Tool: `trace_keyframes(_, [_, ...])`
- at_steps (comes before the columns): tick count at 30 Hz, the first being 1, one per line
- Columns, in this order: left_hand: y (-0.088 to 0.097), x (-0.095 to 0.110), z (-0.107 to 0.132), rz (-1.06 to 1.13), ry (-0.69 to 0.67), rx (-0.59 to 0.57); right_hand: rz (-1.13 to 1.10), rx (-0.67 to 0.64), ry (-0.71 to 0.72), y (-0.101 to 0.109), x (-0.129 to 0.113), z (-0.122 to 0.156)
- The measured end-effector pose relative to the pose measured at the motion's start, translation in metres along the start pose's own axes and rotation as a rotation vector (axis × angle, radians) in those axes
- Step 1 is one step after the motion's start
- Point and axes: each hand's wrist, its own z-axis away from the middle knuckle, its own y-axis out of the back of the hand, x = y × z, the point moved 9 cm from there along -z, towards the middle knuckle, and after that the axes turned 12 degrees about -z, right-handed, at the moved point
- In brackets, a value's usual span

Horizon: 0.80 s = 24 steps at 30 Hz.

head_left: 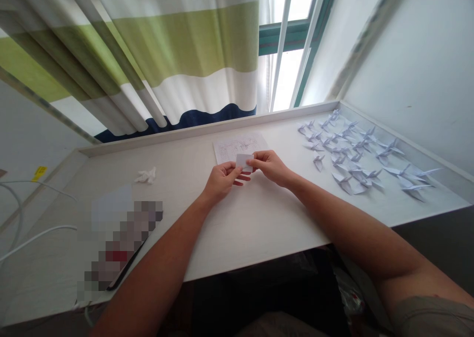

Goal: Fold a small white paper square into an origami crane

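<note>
Between my two hands, above the middle of the white desk, is a small folded square of white paper. My left hand pinches its lower left part, thumb on top and the other fingers spread beneath. At its right edge my right hand grips it between thumb and fingers. Just behind the hands lies a flat sheet of paper with printing or writing on it. Over on the right side of the desk stand several white folded paper cranes.
A blurred-out phone-like device lies at the left, beside a blank sheet of paper and white cables. A crumpled tissue sits farther back. A low rim runs along the desk's back, below the curtain.
</note>
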Motion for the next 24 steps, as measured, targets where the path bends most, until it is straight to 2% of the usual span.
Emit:
trace_keyframes(7, [-0.006,-0.005,0.000,0.000,0.034,-0.174,0.157,-0.057,0.192,-0.004,-0.013,0.002])
trace_keyframes(11, [-0.003,-0.005,-0.001,0.015,0.030,-0.170,0.259,-0.069,0.295,-0.006,-0.024,0.006])
trace_keyframes(18, [0.000,-0.009,-0.003,-0.010,0.041,-0.148,0.420,-0.154,0.380,-0.012,-0.027,0.010])
trace_keyframes(24, [-0.003,-0.011,-0.002,0.044,0.055,-0.181,0.630,-0.172,0.441,-0.014,-0.032,0.013])
